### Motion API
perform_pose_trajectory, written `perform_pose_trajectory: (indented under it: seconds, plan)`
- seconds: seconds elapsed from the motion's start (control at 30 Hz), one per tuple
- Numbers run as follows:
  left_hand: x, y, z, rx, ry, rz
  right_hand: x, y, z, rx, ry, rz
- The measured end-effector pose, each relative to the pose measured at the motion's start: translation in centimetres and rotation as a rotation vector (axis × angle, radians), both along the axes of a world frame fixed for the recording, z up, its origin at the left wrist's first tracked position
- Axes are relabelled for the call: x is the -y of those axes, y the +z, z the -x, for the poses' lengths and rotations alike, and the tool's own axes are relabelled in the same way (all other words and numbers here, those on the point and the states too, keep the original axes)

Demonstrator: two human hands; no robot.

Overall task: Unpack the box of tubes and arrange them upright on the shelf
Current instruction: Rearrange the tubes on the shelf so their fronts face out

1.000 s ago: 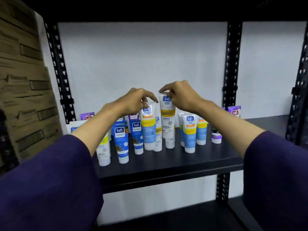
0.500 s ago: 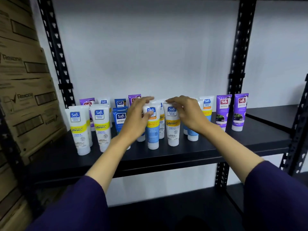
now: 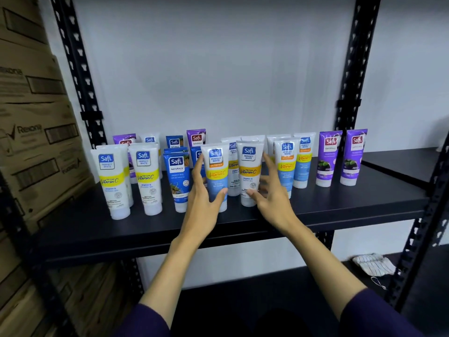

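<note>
Several Safi tubes stand cap-down on the black shelf [image 3: 340,205]. At the front middle, my left hand [image 3: 202,203] holds a white-and-blue tube [image 3: 215,166], thumb across its front and fingers along its left side. Right beside it, my right hand [image 3: 273,198] holds a white tube with a yellow band [image 3: 249,164], thumb on its lower front and a finger up its right edge; the other fingers are spread and blurred. Both tubes stand upright on the shelf. No box of tubes is in view.
Two white Vitamin C tubes [image 3: 111,181] and a blue Naturals tube [image 3: 178,181] stand at the left, two purple tubes [image 3: 328,159] at the right. Stacked cardboard boxes [image 3: 36,142] border the left. Black uprights [image 3: 349,93] frame the bay. A striped cloth [image 3: 374,263] lies on the lower shelf.
Both hands have slid from the tops of the two middle tubes down to their sides. The camera has tilted down and come closer.
</note>
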State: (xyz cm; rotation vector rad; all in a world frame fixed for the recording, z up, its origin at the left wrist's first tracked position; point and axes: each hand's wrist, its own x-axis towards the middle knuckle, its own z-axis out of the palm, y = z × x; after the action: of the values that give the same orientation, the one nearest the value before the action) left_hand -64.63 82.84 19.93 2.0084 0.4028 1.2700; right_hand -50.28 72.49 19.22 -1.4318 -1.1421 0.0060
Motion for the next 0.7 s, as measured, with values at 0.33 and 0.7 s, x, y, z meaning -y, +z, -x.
perform_pose_trajectory:
  seconds: [0.33,0.7]
  plan:
    - [-0.1,-0.5,0.5,0.012,0.012,0.007,-2.2,0.7,0.6,0.007,-0.064,0.043]
    - [0.0,-0.6,0.4,0.023,0.036,0.026,-2.7,0.8,1.9,0.167,-0.080,0.064]
